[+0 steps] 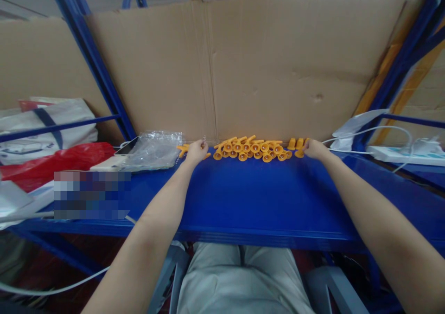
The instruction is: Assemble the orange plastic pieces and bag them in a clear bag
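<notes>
At the back of the blue shelf, a row of stacked yellow-orange funnel-shaped pieces (256, 148) with thin stems lies against the cardboard, wide mouths facing me. My left hand (197, 150) is at the left end of the row, fingers pinched together. Beside it are a few yellow-orange stemmed pieces (182, 150), and something small and shiny shows at its fingertips, too small to name. On the right, my right hand (314, 149) has its fingertips closed on a yellow-orange funnel-shaped piece (299, 153). Just behind that, short yellow-orange pieces (292, 143) stand with mouths down.
A tall cardboard sheet (278, 63) backs the blue shelf (257, 198). Clear plastic bags (156, 149) and a red plastic bag (66, 161) lie on the left. A white power strip (405, 155) with cables is on the right. Blue metal posts (100, 68) flank the workspace.
</notes>
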Demonstrator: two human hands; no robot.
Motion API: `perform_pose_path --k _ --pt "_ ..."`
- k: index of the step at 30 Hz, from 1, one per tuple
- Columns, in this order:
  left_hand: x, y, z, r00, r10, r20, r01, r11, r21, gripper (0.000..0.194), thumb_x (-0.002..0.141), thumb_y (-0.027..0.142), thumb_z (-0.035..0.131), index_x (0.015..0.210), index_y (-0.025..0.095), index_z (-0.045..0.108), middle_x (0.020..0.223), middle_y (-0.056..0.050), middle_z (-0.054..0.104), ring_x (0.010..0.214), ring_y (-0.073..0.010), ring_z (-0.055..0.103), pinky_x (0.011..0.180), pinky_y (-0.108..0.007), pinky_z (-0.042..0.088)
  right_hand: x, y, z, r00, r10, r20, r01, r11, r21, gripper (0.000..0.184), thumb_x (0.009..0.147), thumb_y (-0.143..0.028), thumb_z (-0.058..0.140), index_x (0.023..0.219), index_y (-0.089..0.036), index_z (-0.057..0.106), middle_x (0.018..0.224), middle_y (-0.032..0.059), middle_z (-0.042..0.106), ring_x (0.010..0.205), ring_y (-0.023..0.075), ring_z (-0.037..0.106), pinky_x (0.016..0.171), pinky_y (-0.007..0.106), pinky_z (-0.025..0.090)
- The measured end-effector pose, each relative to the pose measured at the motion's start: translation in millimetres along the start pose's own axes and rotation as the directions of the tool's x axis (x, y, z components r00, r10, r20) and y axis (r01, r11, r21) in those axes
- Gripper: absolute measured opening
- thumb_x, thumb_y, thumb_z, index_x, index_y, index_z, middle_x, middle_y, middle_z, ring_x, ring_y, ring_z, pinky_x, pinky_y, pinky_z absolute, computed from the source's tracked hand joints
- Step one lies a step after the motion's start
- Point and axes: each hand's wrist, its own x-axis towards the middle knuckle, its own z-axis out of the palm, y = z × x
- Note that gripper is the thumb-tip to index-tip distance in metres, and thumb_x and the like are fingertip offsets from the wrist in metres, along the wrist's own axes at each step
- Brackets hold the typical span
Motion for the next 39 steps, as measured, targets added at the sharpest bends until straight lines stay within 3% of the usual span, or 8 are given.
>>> perform_pose_path --k 6,17,27,33,36,39 --pt "-0.3 -10.8 8.3 0.997 0.000 0.082 -0.001 1.000 0.018 0.011 0.084 0.025 0.050 0.076 0.020 0.056 0.085 -0.009 0.069 0.087 -0.0220 0.065 0.076 -0.028 0.047 -10.8 0.9 1.9 0.999 0.020 -0.047 -0.017 0.998 0.052 0.026 0.083 -0.019 0.046 0.102 -0.016 0.063 0.103 0.0149 0.070 0.098 0.0277 0.065 0.072 0.033 0.047" --pt "0.2 -11.5 5.8 0.988 -0.087 0.124 0.082 0.995 0.052 0.009 0.080 0.023 0.056 0.078 0.022 0.047 0.083 -0.006 0.066 0.083 -0.0210 0.064 0.071 -0.028 0.047 -21.9 -2.8 0.6 0.995 0.048 -0.091 -0.039 0.994 0.098 0.018 0.085 -0.021 0.049 0.097 -0.021 0.062 0.108 0.0123 0.069 0.106 0.0296 0.063 0.080 0.036 0.048" --pt "-3.3 -7.6 3.1 0.984 -0.107 0.145 0.098 0.993 0.063 0.011 0.079 0.023 0.058 0.085 0.022 0.049 0.089 -0.007 0.066 0.091 -0.0232 0.064 0.076 -0.030 0.047 -23.7 -4.2 0.8 0.993 0.056 -0.105 -0.037 0.984 0.173 0.035 0.085 -0.025 0.052 0.119 -0.016 0.050 0.115 0.0169 0.067 0.106 0.0300 0.063 0.083 0.039 0.048" --pt "-3.3 -6.8 2.9 0.985 -0.102 0.141 0.096 0.994 0.049 0.011 0.079 0.022 0.058 0.083 0.022 0.049 0.086 -0.006 0.066 0.090 -0.0228 0.064 0.077 -0.030 0.047 -17.0 -4.1 10.4 0.997 0.068 -0.032 -0.058 0.964 0.260 0.031 0.082 -0.018 0.054 0.113 -0.015 0.056 0.112 0.0162 0.068 0.107 0.0274 0.062 0.082 0.035 0.046" --pt "-3.3 -6.3 2.2 0.983 -0.107 0.150 0.099 0.993 0.060 0.011 0.080 0.021 0.058 0.084 0.022 0.048 0.089 -0.007 0.067 0.092 -0.0227 0.064 0.078 -0.029 0.047 -16.9 -7.1 15.5 0.995 0.099 0.013 -0.099 0.961 0.258 0.027 0.083 -0.029 0.058 0.107 -0.017 0.062 0.112 0.0159 0.066 0.108 0.0293 0.060 0.083 0.037 0.046" --pt "-3.5 -5.3 0.6 0.978 -0.110 0.176 0.095 0.991 0.095 0.010 0.082 0.022 0.057 0.087 0.020 0.049 0.094 -0.009 0.067 0.093 -0.0224 0.065 0.078 -0.029 0.047 -19.9 -12.2 19.0 0.991 0.129 0.032 -0.133 0.958 0.252 0.037 0.080 -0.042 0.063 0.105 -0.015 0.065 0.118 0.0185 0.062 0.116 0.0357 0.055 0.087 0.043 0.044"
